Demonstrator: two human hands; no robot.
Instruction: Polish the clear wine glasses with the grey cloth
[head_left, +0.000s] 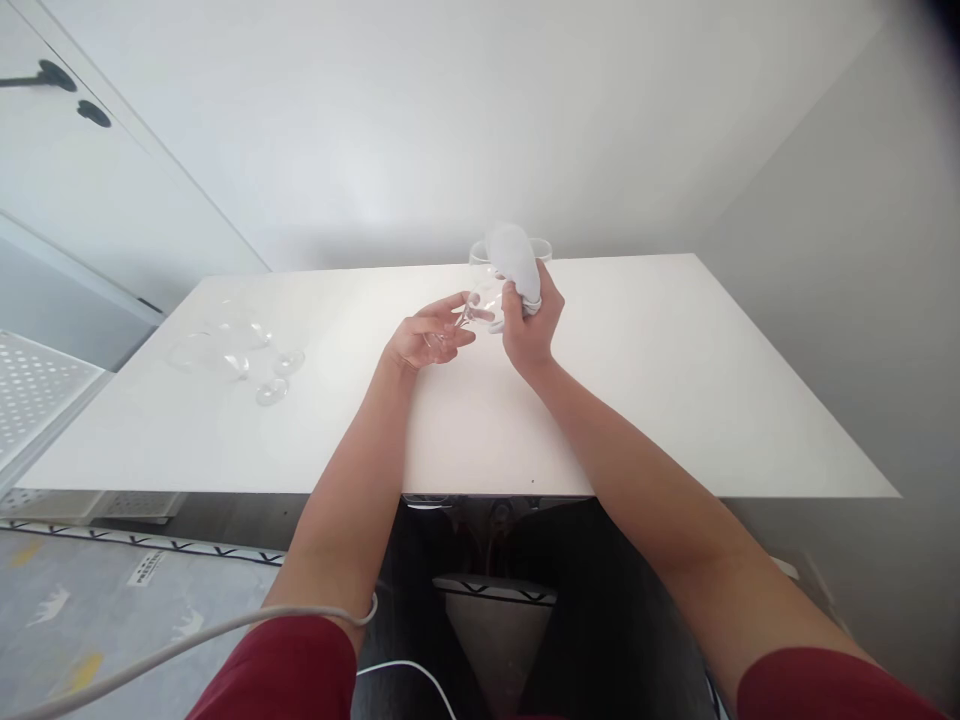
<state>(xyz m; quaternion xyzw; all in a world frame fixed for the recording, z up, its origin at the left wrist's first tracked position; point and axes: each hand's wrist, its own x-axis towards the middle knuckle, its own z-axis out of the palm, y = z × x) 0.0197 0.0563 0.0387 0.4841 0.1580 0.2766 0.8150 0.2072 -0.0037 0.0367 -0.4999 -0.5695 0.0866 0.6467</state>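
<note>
Over the middle of the white table (675,400) I hold a clear stemmed glass (484,296) tilted on its side. My left hand (427,340) grips the stem end, fingers curled around it. My right hand (531,325) is closed on a white cloth (516,258) pressed against the glass bowl. The cloth hides part of the bowl. Another clear glass rim (541,246) shows just behind the cloth.
Two clear stemmed glasses (236,350) lie on their sides at the table's left. A white perforated shelf (34,385) sits left of the table. White walls close in behind and to the right. A white cable (187,645) runs past my left arm.
</note>
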